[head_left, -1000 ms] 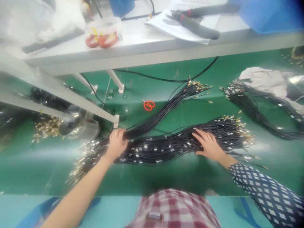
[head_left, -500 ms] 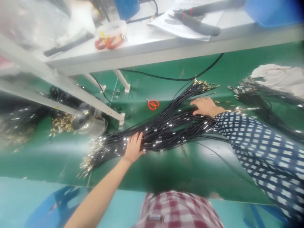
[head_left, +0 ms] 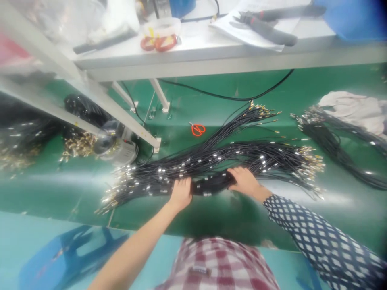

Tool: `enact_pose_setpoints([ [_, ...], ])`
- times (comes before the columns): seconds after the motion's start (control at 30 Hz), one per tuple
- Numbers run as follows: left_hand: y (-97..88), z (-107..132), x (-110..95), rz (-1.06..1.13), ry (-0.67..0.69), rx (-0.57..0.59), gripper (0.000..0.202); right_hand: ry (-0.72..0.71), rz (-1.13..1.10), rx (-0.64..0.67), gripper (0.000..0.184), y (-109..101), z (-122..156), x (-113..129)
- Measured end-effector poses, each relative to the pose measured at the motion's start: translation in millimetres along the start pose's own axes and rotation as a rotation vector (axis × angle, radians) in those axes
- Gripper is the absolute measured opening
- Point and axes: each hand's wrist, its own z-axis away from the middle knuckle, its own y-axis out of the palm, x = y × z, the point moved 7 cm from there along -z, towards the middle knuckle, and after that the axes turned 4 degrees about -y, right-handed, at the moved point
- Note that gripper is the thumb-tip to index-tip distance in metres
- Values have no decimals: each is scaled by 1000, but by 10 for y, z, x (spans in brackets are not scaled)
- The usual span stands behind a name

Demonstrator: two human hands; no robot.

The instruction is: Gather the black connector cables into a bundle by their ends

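A long bundle of thin black cables (head_left: 208, 161) with small white labels and metal ends lies across the green table (head_left: 211, 221). My left hand (head_left: 181, 194) is closed around the near strands of the bundle, left of its middle. Farther right, my right hand (head_left: 244, 181) grips the same near strands, its fingertips hidden behind them. Metal connectors (head_left: 311, 165) fan out at the bundle's right end, and more connectors (head_left: 115, 189) at its left end. A separate branch of cables with gold tips (head_left: 260, 109) spreads toward the back.
Orange-handled scissors (head_left: 198, 129) lie behind the bundle. A white shelf (head_left: 226, 64) on metal legs crosses the back, holding black pliers (head_left: 269, 28). To the right are another cable bundle (head_left: 329, 145) and a pale cloth (head_left: 353, 108); a small grey machine (head_left: 117, 149) stands left.
My right hand has moved left and nearer to me, from the bundle's far right part onto its near strands. My left hand has shifted slightly right and closed on the strands.
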Motion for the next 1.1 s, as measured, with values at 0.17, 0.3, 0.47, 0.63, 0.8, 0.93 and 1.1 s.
enact_pose_setpoints([
  [0.17, 84, 485, -223, 34, 52, 43, 47, -36, -55, 57, 62, -38, 274, 68],
  [0.3, -33, 324, -411, 108, 156, -25, 78, -64, -153, 52, 37, -32, 0, 238],
  [0.47, -2, -71, -507, 142, 204, -2, 83, -27, -312, 84, 32, 126, -78, 541],
  [0.63, 73, 75, -357, 126, 120, -19, 81, -6, -614, 213, 24, 196, 57, 589],
  [0.8, 160, 322, -422, 139, 159, -18, 47, 192, -1067, 267, 23, 368, -551, 737],
  [0.93, 285, 475, -528, 161, 99, 22, 39, 340, -1413, 281, 17, 434, -1287, 943],
  [1.1, 354, 639, -528, 176, 45, 46, 45, 538, -1666, 260, 16, 408, -1656, 890],
])
